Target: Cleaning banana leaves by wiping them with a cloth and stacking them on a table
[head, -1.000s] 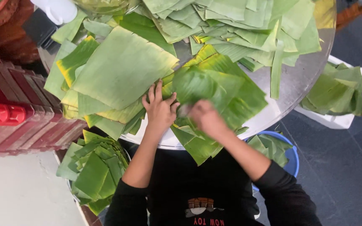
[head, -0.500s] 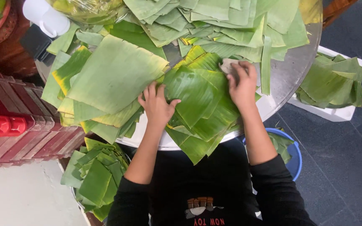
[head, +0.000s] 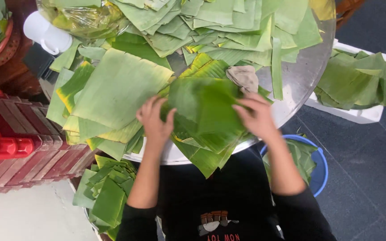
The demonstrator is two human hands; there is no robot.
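Note:
A dark green banana leaf piece (head: 204, 111) lies on top of a small stack at the near edge of the round metal table (head: 302, 80). My left hand (head: 154, 119) grips its left edge. My right hand (head: 258, 117) holds its right edge, fingers over the leaf. A crumpled beige cloth (head: 244, 76) lies on the leaves just beyond my right hand. To the left of my left hand sits a stack of paler leaf squares (head: 117, 91).
More cut leaves (head: 228, 22) cover the far half of the table. A white box of leaves (head: 358, 85) stands at right, a blue bucket (head: 320, 167) below it. A leaf pile (head: 106, 194) sits low left beside red crates (head: 10, 143). A white jug (head: 45, 33) is at top left.
My right hand has let go of the cloth and come back to the leaf's right edge. The left hand has shifted to the leaf's left edge. The view has moved closer.

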